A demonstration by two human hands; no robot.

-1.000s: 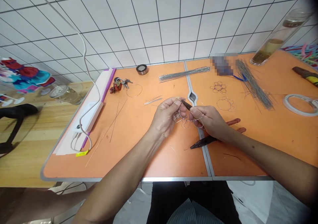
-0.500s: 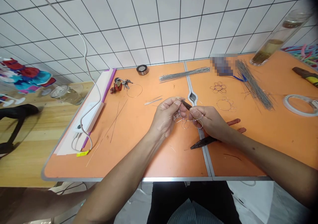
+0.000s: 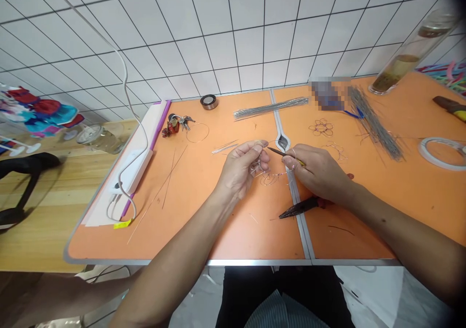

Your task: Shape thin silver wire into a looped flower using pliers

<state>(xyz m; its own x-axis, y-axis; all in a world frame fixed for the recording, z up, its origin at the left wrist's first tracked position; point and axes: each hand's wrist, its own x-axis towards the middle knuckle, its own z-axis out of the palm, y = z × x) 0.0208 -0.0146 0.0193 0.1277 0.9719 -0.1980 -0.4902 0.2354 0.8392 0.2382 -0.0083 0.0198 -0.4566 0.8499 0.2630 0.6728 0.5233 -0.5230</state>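
Thin, silvery looped wire is hanging over the orange table, running left to right between your hands. Your left hand is pinching it; your right hand is gripping small pliers, tip pointing left. Larger pliers are lying partly hidden beneath your right arm.

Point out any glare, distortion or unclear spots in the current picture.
Head view: pale glare on the orange table near its front edge; tile lines on the wall slant and fan out toward the sides; the upper right corner is dark; a pixelated patch sits beside the grey wire bundle; the thin wirework at the left hand is too fine to trace.
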